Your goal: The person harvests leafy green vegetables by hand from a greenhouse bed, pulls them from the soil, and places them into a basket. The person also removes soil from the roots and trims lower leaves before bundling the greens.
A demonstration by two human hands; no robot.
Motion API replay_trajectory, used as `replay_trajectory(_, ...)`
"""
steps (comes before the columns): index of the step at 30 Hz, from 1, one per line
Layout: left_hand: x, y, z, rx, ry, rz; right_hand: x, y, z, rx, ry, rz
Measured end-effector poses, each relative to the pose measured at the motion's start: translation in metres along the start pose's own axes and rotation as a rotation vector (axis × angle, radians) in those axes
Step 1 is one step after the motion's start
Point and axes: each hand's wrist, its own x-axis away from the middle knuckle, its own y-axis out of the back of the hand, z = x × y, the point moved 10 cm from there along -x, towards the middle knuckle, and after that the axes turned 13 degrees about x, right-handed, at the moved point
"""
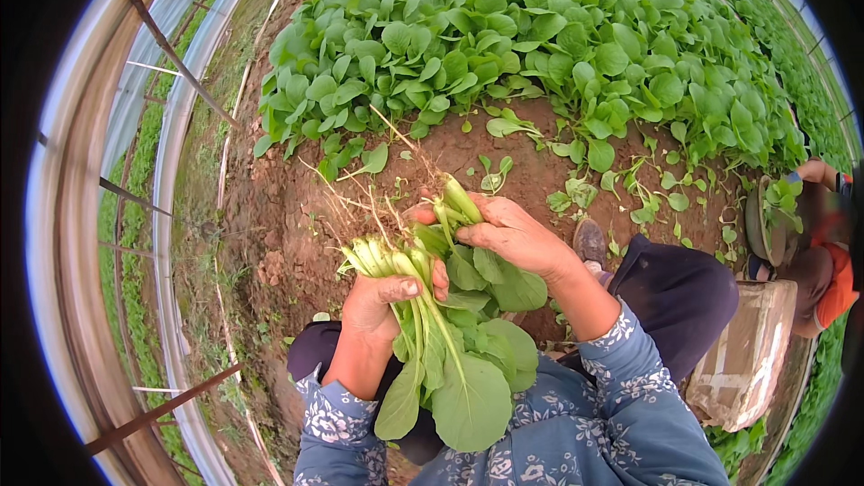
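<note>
My left hand (378,300) grips a bunch of leafy green plants (466,405) by their pale stems, with the roots pointing up and the leaves hanging over my lap. In my right hand (516,233) is a smaller bunch of the same greens (462,199), held by the stems close beside the first. Thin, soil-covered roots (371,209) stick out from the bunches. Some of the right fingers are hidden behind the stems. Ahead of both hands lies bare brown soil (432,142).
A dense bed of growing greens (506,27) fills the far side. Loose plants (648,196) lie on the soil. At right, a person (823,250) sits near a round container (769,223) and a taped box (746,351). Metal poles (175,54) and plastic sheeting (172,216) stand left.
</note>
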Motion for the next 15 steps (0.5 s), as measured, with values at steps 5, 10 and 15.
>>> replay_trajectory(5, -0.001, 0.002, -0.001, -0.029, -0.012, -0.008, -0.001, -0.004, -0.012, 0.335, -0.029, 0.039)
replay_trajectory(10, -0.001, -0.002, -0.001, -0.089, -0.025, -0.004, -0.009, -0.014, -0.002, 0.356, 0.100, 0.080)
replay_trajectory(15, 0.000, -0.003, -0.006, -0.110, -0.044, -0.017, -0.008, -0.019, -0.002, 0.425, 0.106, 0.163)
